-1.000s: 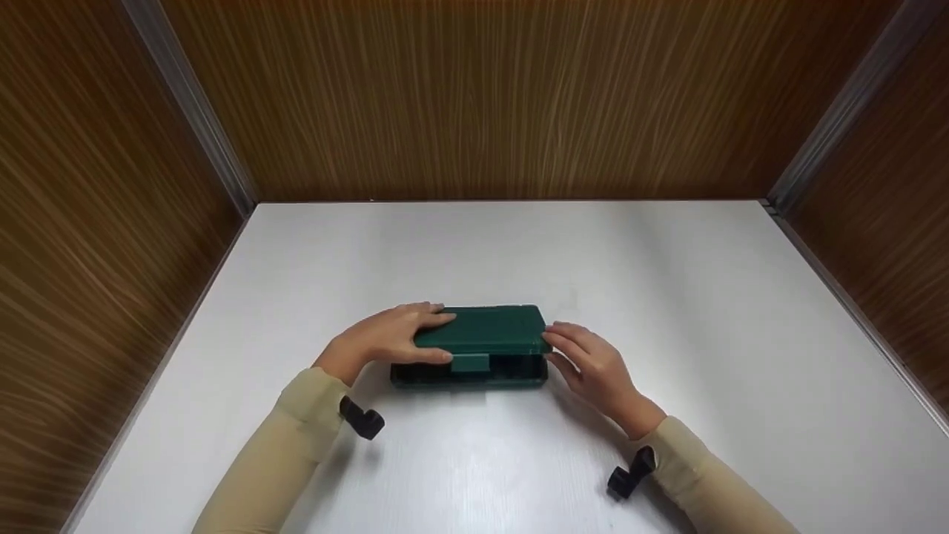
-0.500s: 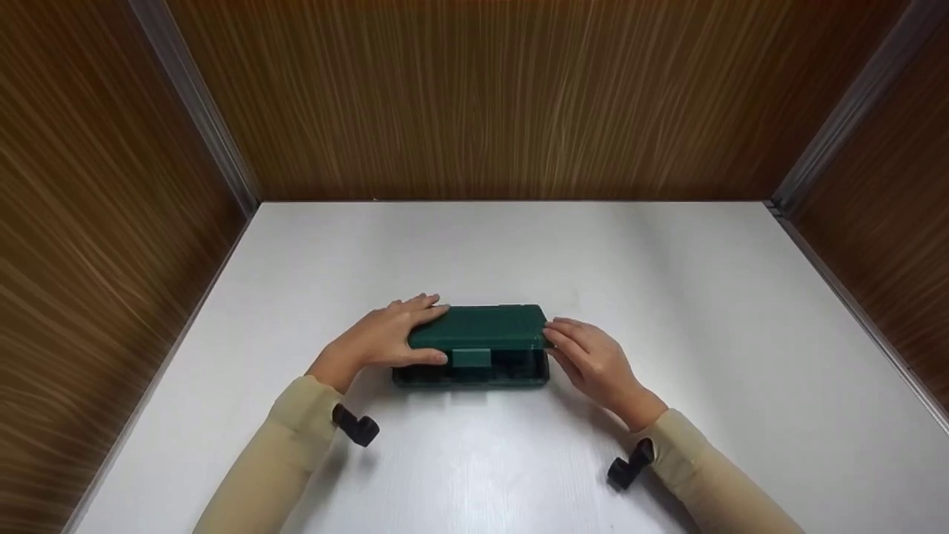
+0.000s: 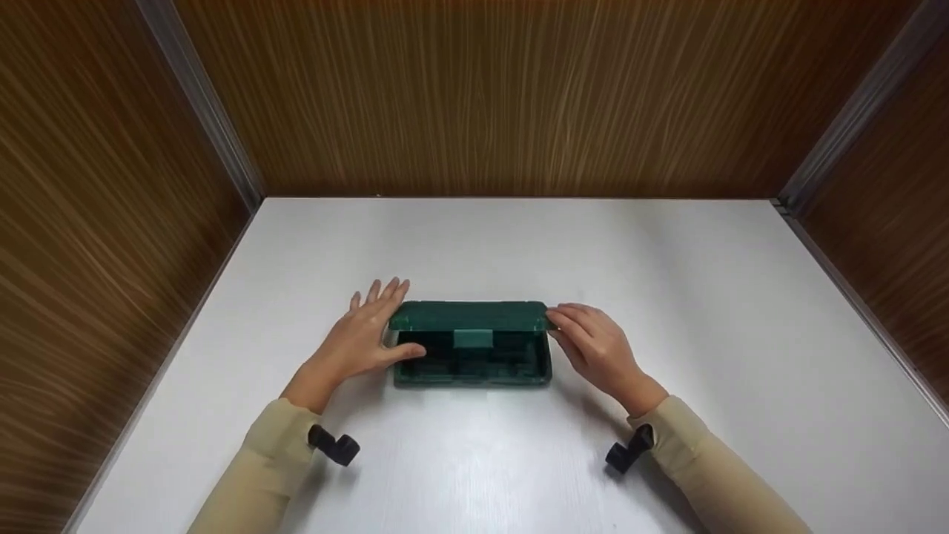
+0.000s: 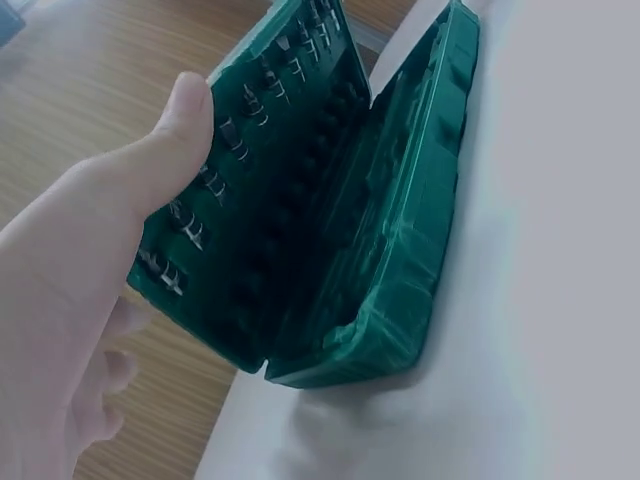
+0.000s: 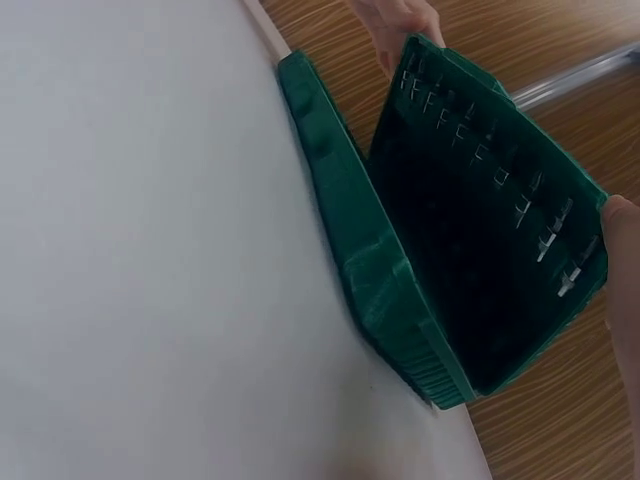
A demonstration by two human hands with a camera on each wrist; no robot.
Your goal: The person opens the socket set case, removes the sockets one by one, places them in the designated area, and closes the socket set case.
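Note:
A dark green plastic case lies on the white table, its lid raised partway. Small metal bits line the lid's inside, and they show again in the right wrist view. My left hand is at the case's left end, fingers straight and spread beside the lid, with the thumb pressing the lid's inner face. My right hand pinches the lid's right edge; one fingertip shows at that edge. The base rests flat on the table.
Wood-grain walls close in the table at the back and on both sides. Black camera mounts sit on the left wrist and the right wrist. Bare table surface lies all around the case.
The lid has swung up from nearly closed to partway raised. My left hand slid off the lid's top to its left end and its fingers straightened. The right hand stayed at the right edge.

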